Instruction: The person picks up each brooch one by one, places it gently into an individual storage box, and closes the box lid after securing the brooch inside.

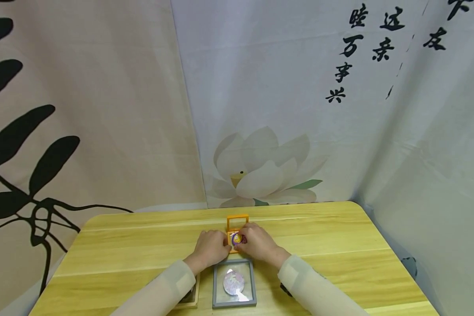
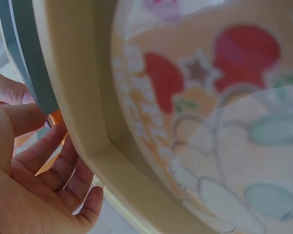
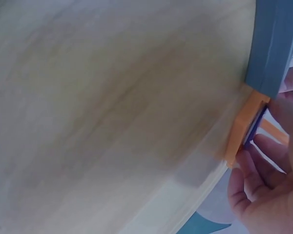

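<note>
A small orange frame stands swung apart on the table in the head view, its far half raised. Over its near half lies a round badge with a purple rim. My left hand holds this near half by its left side. From the right, my right hand pinches the badge at its edge. In the right wrist view the purple badge sits slightly tilted against the orange frame, and my fingers partly hide it. The left wrist view shows my left hand with fingers bent at the orange piece.
Just nearer than my hands lies a grey frame with a pale pink round badge inside. To its left a cream wooden frame is partly covered by my left sleeve. A printed cloth hangs behind the wooden table.
</note>
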`<state>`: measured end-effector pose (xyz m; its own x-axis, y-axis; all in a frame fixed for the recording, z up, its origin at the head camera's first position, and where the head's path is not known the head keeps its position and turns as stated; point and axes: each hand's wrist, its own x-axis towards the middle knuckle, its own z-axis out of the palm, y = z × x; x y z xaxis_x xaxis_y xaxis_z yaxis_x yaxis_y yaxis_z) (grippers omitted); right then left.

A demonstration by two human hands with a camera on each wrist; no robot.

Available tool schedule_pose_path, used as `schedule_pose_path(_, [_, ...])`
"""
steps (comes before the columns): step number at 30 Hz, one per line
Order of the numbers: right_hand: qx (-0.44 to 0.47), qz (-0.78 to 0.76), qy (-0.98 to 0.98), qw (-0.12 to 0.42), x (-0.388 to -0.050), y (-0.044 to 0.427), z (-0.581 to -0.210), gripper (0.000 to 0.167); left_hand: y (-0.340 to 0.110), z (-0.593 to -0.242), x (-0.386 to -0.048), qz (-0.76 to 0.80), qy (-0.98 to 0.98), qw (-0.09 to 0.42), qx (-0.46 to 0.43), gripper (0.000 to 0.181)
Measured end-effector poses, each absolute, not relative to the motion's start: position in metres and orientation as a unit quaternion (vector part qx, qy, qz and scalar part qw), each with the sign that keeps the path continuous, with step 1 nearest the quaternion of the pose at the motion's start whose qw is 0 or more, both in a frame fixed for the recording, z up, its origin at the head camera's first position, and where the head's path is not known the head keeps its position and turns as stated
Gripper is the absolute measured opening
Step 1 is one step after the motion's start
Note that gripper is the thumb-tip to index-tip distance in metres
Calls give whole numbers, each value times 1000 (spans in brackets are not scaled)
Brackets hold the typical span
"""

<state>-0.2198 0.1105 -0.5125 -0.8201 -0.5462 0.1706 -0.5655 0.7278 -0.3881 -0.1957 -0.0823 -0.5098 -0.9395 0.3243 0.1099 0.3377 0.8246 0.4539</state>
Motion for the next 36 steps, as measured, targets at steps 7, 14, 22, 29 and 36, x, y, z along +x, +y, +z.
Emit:
schedule_pose_path(7, [309, 202, -929, 26, -219, 110, -514, 25, -83, -510, -196, -233, -955, 18, -181, 32])
schedule_pose_path(14, [308, 205, -929, 31, -219, 111, -514, 24, -82, -512, -197, -229, -957, 18, -178, 31])
schedule_pose_path(22, [283, 248, -923, 78, -218, 120, -494, 10, -83, -513, -197, -242, -954, 15, -176, 32])
schedule_pose_path(29, [273, 268, -915, 123, -227, 129, -468, 5, -83, -513, -198, -243, -956, 5, -166, 31])
schedule_pose_path(36, [239, 261, -930, 98, -237, 132, -465, 18, -82, -513, -196, -244, -956, 3, -165, 30])
